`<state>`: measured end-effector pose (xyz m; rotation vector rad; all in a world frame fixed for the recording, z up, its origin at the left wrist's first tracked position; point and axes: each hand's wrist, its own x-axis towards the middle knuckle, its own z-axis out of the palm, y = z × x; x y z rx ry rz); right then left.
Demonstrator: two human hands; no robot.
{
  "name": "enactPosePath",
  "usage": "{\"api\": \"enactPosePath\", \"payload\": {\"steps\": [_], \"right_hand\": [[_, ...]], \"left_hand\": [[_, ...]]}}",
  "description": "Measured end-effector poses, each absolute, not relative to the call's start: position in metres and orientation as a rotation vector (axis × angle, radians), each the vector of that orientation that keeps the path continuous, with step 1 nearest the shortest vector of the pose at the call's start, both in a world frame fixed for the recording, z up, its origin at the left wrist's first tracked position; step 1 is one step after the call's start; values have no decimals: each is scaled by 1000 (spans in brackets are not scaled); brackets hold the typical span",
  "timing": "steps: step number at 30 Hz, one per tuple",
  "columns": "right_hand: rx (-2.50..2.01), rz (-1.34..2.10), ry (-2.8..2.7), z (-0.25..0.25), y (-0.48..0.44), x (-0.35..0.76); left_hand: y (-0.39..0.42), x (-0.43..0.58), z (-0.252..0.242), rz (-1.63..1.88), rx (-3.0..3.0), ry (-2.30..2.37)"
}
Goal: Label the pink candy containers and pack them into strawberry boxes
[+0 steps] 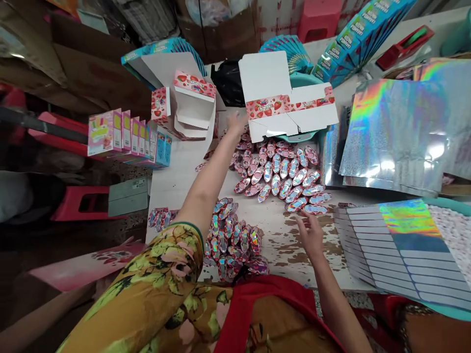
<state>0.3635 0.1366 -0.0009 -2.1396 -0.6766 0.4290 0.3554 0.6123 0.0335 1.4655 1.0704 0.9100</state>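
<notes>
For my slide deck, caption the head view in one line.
Left hand beside a strawberry carton, right hand near shiny packets on a worn table.

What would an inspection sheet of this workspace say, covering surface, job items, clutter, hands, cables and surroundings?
Surface: white worktable, paint worn through in brown patches.
Job's things: shiny foil packets in groups on the worktable; strawberry-print cartons with flaps open at the far side.
Clutter: silver sheets at right; blue printed packaging along the back.
Left hand: reaching between the cartons; blurred, grip unclear.
Right hand: open beside the packets, nothing seen held.
Cables: nothing seen.
Surroundings: pink stool at left; another person's hand at a pink printed sheet.
</notes>
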Motion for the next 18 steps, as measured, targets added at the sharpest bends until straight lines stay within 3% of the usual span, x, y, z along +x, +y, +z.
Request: {"api": "enactPosePath", "payload": {"steps": [4, 6, 12, 15, 18], "right_hand": [[-2301, -108, -890, -9, 123, 388], [-2356, -217, -941, -15, 120, 396], [-2475, -128, -1078, -24, 125, 406], [-2483, -22, -1109, -26, 128, 417], [-2470, 91, -1175, -26, 132, 435]], "left_hand": [[541, 250, -1, 1008, 1942, 1284], [515, 212, -16, 891, 2094, 1487], [544, 181, -42, 523, 2037, 1909], [550, 187, -52, 551, 2058, 1887], [507, 205, -50, 747, 2195, 1706]]}}
